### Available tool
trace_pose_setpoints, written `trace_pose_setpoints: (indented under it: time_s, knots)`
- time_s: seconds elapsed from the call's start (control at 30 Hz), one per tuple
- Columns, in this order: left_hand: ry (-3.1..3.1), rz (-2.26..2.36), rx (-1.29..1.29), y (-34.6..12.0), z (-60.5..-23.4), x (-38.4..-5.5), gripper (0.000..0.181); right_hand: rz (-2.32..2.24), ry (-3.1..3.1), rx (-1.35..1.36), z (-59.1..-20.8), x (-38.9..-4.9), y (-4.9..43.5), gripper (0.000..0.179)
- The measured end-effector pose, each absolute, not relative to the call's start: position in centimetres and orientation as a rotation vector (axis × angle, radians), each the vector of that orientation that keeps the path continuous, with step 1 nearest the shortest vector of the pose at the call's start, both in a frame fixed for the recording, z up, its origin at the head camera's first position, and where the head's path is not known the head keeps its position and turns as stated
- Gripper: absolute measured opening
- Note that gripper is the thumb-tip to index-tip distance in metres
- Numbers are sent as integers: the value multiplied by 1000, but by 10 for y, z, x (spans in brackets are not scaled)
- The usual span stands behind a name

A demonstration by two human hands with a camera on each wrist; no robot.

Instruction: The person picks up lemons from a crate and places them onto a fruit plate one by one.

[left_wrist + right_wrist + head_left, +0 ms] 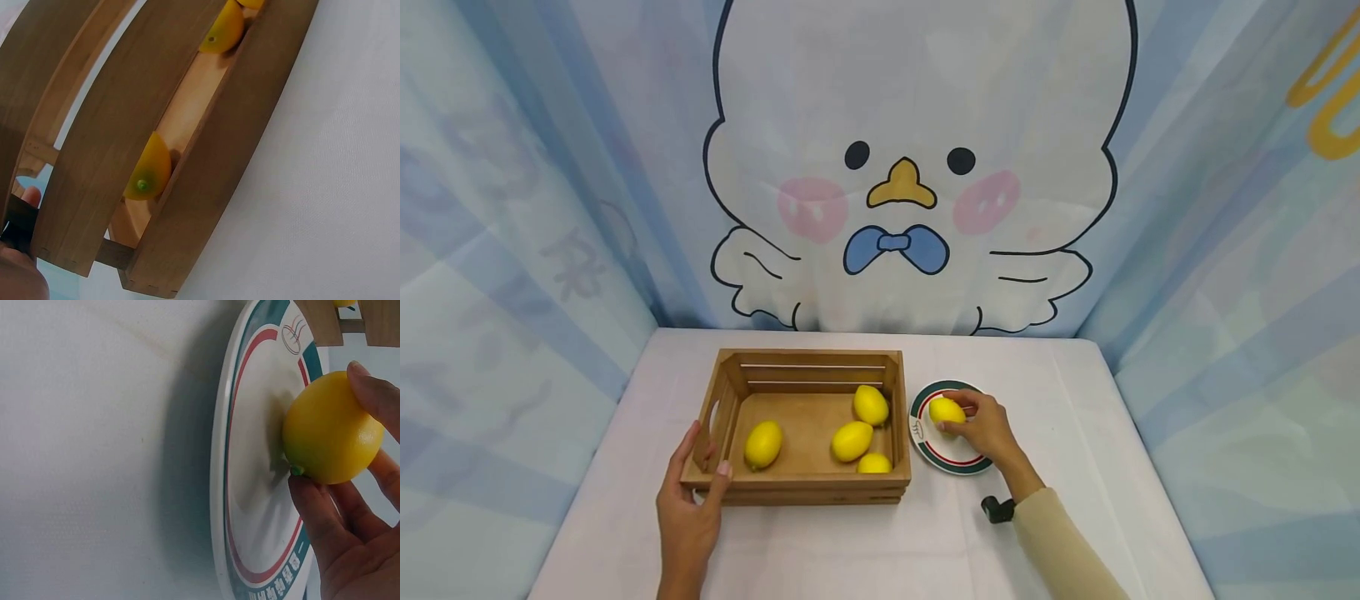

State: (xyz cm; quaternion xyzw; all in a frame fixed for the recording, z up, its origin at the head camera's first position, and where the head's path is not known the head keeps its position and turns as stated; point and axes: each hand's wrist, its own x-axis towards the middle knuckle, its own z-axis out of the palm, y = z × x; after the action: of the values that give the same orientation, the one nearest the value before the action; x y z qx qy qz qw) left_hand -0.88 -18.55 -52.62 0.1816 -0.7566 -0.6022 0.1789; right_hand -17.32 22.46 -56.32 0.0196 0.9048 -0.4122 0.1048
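Note:
My left hand point(688, 521) grips the left front corner of a slatted wooden crate point(805, 492), thumb at the front rim and fingers along the left end. Several yellow lemons lie inside: one lemon point(763, 445) sits by itself toward the left, the others, such as this lemon point(852, 442), cluster at the right end. The front wall partly hides the nearest of them. Another lemon point(331, 428) is pinched between thumb and fingertips of my right hand point(988, 431), close over a white plate point(262, 506) with a green rim and a red ring.
Both the crate and the plate stand on a table with a white cloth point(820, 554). The plate is close by the crate's right end. Behind the table hangs a curtain point(902, 300) with a cartoon chick, and more curtain closes off both sides. A small black device point(997, 510) is at the right wrist.

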Motion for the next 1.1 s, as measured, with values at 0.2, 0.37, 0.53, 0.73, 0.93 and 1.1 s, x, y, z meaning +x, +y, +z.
trace_pose_setpoints:
  time_s: [0.2,0.37,0.53,0.73,0.93,1.1]
  knots:
    - [-2150,-1684,521,-186,-526,-9,71,-1197,2686,66,-564,-173,222,56]
    - [-2142,-1690,509,-187,-527,-9,71,-1164,2711,62,-563,-172,219,55]
    - [-2138,-1700,507,-187,-528,-8,70,-1152,2721,58,-563,-173,217,55]
    - [-2131,-1691,491,-186,-529,-9,70,-1128,2725,60,-564,-173,216,56]
    - [-2133,-1688,490,-187,-528,-10,68,-1120,2749,46,-560,-175,217,57]
    - [-2141,-1692,504,-187,-528,-10,68,-1131,2771,-5,-551,-177,217,58]
